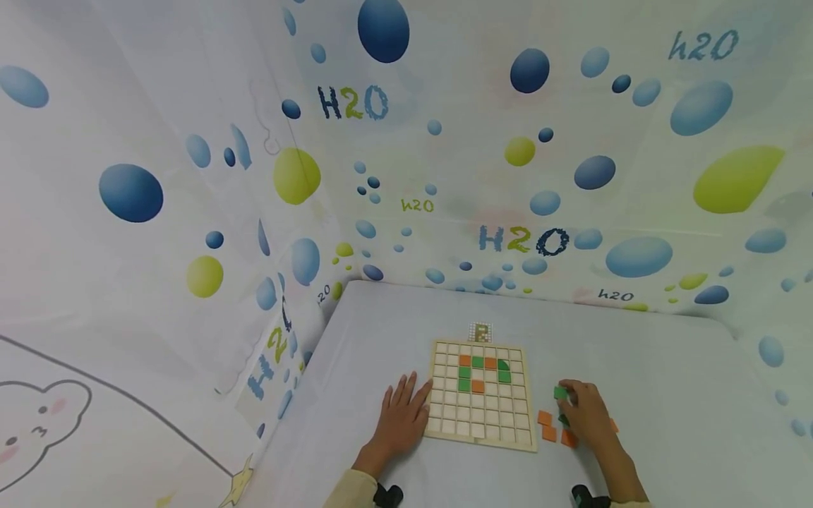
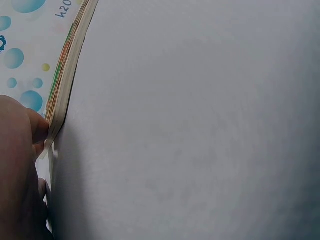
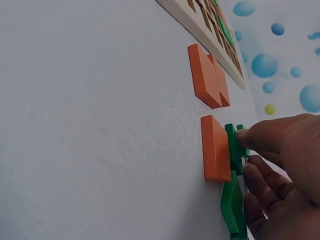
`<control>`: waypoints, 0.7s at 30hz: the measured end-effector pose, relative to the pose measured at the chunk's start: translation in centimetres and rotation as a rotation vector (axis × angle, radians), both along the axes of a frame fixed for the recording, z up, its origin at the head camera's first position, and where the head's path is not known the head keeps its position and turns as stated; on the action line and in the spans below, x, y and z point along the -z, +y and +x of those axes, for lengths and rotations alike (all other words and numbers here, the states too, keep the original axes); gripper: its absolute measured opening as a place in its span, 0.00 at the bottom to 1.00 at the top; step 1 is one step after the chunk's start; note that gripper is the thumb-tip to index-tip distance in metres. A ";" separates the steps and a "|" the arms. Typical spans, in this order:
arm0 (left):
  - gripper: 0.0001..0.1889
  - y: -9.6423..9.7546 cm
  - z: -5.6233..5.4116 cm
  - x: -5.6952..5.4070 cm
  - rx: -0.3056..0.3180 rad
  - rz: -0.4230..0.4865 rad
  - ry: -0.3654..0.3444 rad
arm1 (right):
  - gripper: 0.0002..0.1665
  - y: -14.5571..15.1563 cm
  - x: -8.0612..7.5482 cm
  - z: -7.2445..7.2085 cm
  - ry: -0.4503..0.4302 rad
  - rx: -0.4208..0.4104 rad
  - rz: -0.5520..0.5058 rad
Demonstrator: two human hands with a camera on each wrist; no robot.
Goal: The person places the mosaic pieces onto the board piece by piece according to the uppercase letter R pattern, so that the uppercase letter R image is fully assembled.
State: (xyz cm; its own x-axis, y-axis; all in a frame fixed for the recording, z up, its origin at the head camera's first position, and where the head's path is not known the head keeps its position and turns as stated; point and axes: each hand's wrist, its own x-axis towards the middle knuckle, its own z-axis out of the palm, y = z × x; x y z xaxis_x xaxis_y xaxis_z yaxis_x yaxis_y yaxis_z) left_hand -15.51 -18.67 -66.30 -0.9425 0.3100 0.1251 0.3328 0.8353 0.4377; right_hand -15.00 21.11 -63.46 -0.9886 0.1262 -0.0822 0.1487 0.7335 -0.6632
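Note:
A square wooden grid board [image 1: 447,415] lies on the table with orange and green tiles set in its upper cells. My left hand [image 1: 401,416] rests beside its left edge, fingers spread and the fingertips at the rim; the left wrist view catches the board's side [image 2: 67,75] by the fingers. Right of the board, my right hand [image 1: 586,413] pinches a small green tile [image 1: 559,392] between thumb and fingers. Below the thumb in the right wrist view are a green piece [image 3: 233,150] and another green piece [image 3: 231,202], beside an orange tile [image 3: 215,150].
Loose orange tiles [image 1: 549,433] lie between the board and my right hand, and another orange tile [image 1: 613,425] shows past the hand. A small pattern card [image 1: 480,332] sits at the board's far edge. A curtain [image 1: 457,155] with printed bubbles rises behind the white table.

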 end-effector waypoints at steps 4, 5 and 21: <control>0.26 0.0 0.0 0.4 0.000 0.000 0.022 | 0.24 0.2 0.2 -0.1 -0.007 -0.015 -0.013; 0.26 0.0 0.0 0.4 0.000 -0.005 0.023 | 0.23 0.2 0.2 -0.1 -0.007 -0.017 -0.014; 0.26 0.1 0.0 0.1 0.000 0.028 0.013 | 0.20 -0.8 0.3 -1.3 0.032 -0.049 -0.006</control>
State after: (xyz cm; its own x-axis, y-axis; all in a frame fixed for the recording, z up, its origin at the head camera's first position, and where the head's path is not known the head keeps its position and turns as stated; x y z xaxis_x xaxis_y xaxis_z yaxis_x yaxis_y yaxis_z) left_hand -15.50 -18.60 -66.39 -0.9407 0.3062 0.1460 0.3386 0.8227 0.4567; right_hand -16.31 20.30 -63.77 -0.9957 0.0770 -0.0508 0.0911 0.7351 -0.6719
